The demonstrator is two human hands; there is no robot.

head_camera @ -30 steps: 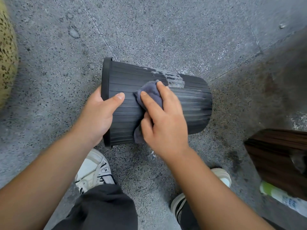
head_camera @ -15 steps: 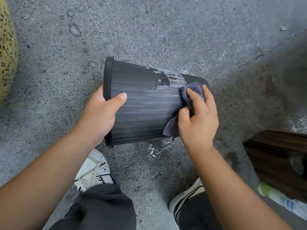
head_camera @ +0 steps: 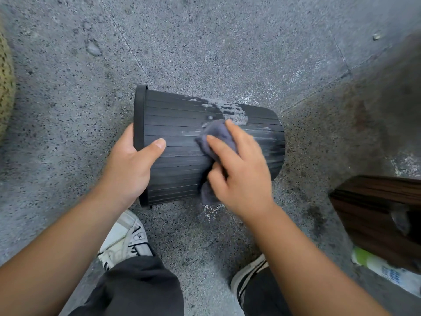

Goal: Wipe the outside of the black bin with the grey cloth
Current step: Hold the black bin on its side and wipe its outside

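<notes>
0.5 s on, right hand (head_camera: 241, 172) pressing cloth (head_camera: 216, 137) has slid back from base to mid-wall of bin (head_camera: 177, 142), lying sideways on floor, left hand (head_camera: 129, 169) gripping rim; white residue (head_camera: 232, 110) remains, wiping unfinished.

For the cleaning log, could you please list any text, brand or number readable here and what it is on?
None can be read.
White and green plastic bottle: blue print, too blurred.
White sneaker: small black mark on the tongue, too small.
Ribbed black plastic bin: no text visible.
</notes>
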